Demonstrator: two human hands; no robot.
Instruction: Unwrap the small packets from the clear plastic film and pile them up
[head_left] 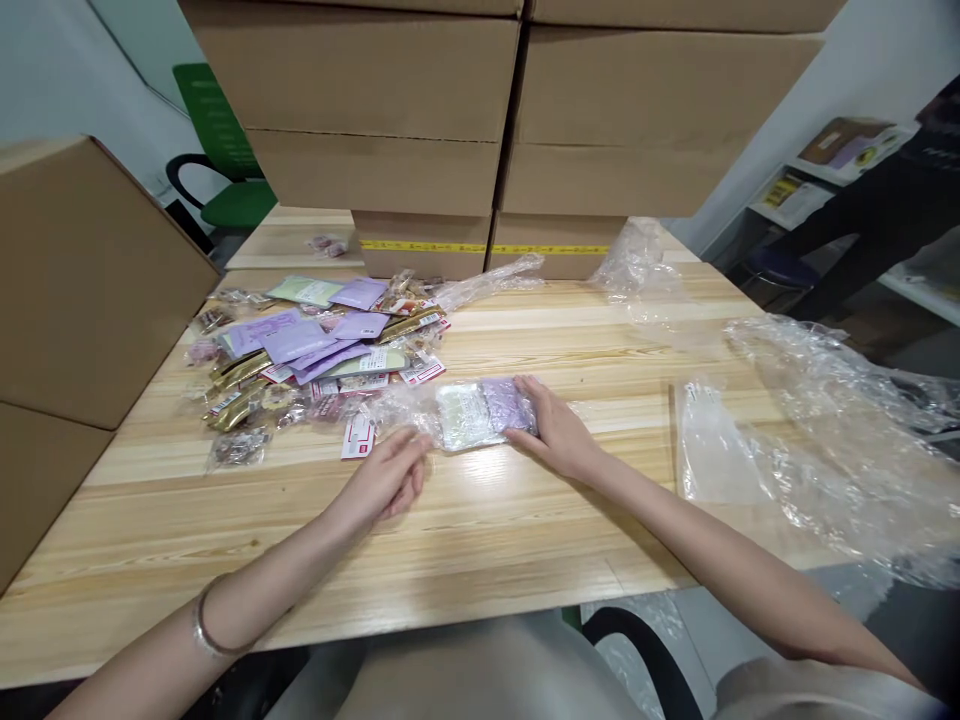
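Note:
In front of me on the table lies a bundle of flat packets in clear bubble wrap [469, 415], pale green on its left part and purple on its right. My right hand [551, 430] grips the purple end, with fingers along the far edge and thumb at the near edge. At the other end, my left hand [394, 472] is closed, its thumb and forefinger pinching the loose clear wrap [409, 408] that trails from the bundle. Just beyond that hand is a white card with a red border [358, 437].
A heap of purple packets [300, 340], green and gold packets and small clear bags covers the table's left. Large cardboard boxes [390, 90] stand at the back, another box [82, 300] at left. Bubble wrap [847, 440] spreads over the right side. A person [885, 190] stands at far right.

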